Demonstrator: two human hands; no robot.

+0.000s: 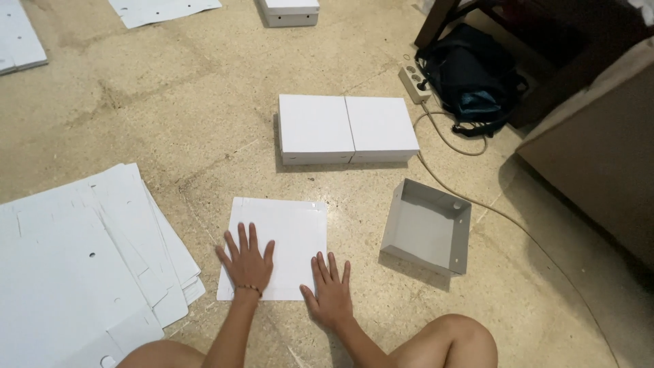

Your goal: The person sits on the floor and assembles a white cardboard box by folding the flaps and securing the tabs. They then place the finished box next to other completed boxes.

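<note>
A flat white cardboard sheet (pixel 283 232) lies on the stone floor in front of me. My left hand (pixel 246 262) rests flat on its lower left part, fingers spread, a bead bracelet at the wrist. Flat and spread as well, my right hand (pixel 330 291) presses the sheet's lower right corner, partly on the floor. Neither hand grips anything. To the right of the sheet sits an open grey-white box tray (pixel 428 227).
Two closed white boxes (pixel 347 127) stand side by side beyond the sheet. A stack of flat white cardboard blanks (pixel 82 272) lies at left. A black bag (pixel 470 75), a power strip (pixel 413 83) with cable and dark furniture (pixel 593 143) are at right. My knees are at the bottom edge.
</note>
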